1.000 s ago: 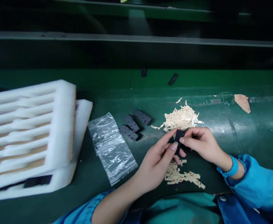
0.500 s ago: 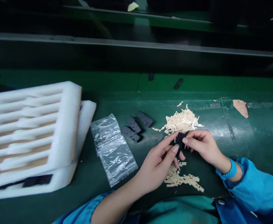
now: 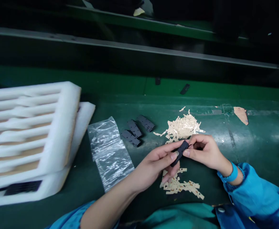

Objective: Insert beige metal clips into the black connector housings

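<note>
A narrow black plastic block (image 3: 180,153) is gripped in my left hand (image 3: 151,168), thumb on its top face and fingers beneath. It slants up toward the right. My right hand (image 3: 203,149) is closed in a pinch at the block's upper right edge, thumb and index touching it. A small dark bit shows between those fingertips, too small to name. Just behind the hands is a heap of small cream strips (image 3: 183,126). Below them lies a smaller pile of cream pieces with holes (image 3: 183,186), partly covered by my left fingers.
Several similar black blocks (image 3: 134,128) lie left of the heap. Beside them is a clear plastic bag (image 3: 110,152). White slotted foam trays (image 3: 65,127) are stacked at left. Two dark flat pieces (image 3: 184,89) and a torn brown scrap (image 3: 241,115) lie farther back on the green table.
The black block has turned in my left hand and now shows its long face. My right fingers have stayed at its edge. The view has shifted slightly.
</note>
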`<state>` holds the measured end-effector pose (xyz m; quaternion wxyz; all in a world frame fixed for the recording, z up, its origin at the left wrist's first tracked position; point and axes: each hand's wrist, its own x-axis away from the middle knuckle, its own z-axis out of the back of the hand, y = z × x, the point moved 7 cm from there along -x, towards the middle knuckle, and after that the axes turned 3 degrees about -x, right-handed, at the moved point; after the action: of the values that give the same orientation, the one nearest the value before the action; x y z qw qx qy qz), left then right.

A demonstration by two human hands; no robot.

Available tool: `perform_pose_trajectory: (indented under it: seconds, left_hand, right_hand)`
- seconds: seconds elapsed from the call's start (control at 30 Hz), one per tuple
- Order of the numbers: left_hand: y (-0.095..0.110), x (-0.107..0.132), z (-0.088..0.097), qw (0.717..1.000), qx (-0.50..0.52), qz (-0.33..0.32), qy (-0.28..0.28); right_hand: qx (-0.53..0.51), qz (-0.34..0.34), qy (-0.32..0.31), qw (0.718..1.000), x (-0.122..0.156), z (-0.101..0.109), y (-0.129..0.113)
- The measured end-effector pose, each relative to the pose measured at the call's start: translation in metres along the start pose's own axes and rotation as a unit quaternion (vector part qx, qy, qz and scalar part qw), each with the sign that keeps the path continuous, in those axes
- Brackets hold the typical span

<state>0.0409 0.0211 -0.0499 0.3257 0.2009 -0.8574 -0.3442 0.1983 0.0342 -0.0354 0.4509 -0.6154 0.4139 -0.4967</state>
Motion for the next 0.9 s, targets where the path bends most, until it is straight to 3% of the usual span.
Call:
perform_pose_trajectory:
  seconds: [0.13,0.27,0.7,0.9]
  left_hand:
    - [0.003,0.000,-0.001,1.000,-0.003,-0.011,0.008]
    - [0.004,-0.002,-0.002,1.000,0.006,-0.004,-0.004]
    - [-0.003,-0.003,-0.009,0.995,0.071,0.034,-0.062]
    - [-0.001,-0.002,-0.011,0.993,-0.008,0.048,-0.109]
  right_hand:
    - [0.025,0.055,0.057,0.997,0.003,0.012,-0.011]
    - [-0.001,0.098,0.048,0.994,0.003,0.016,-0.016]
    - [0.008,0.098,0.037,0.994,0.003,0.015,-0.015]
    - [-0.086,0.012,-0.061,0.994,-0.005,0.008,0.000]
